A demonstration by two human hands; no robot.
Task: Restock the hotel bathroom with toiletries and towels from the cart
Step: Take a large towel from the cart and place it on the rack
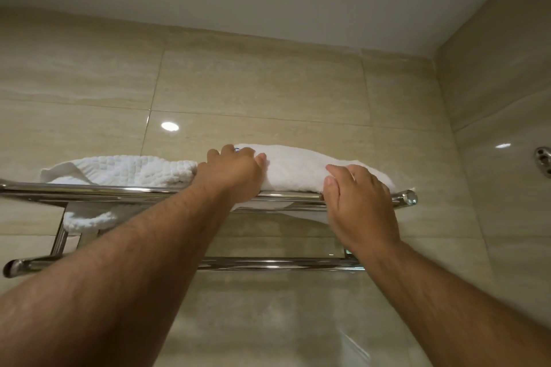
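A folded white towel (298, 168) lies on the right half of a chrome wall rack (125, 190), high on the tiled wall. My left hand (231, 173) holds the towel's left end, fingers curled over its top and thumb against its front. My right hand (357, 205) rests on the towel's right front edge, fingers bent over it and the palm across the rack's front bar. A white textured bath mat (134, 170) lies on the left half of the rack, one corner hanging down through the bars.
A lower chrome rail (268, 263) runs under the rack. The beige tiled side wall (507, 158) meets the back wall just right of the rack and carries a small chrome fitting (543, 159). The ceiling is close above.
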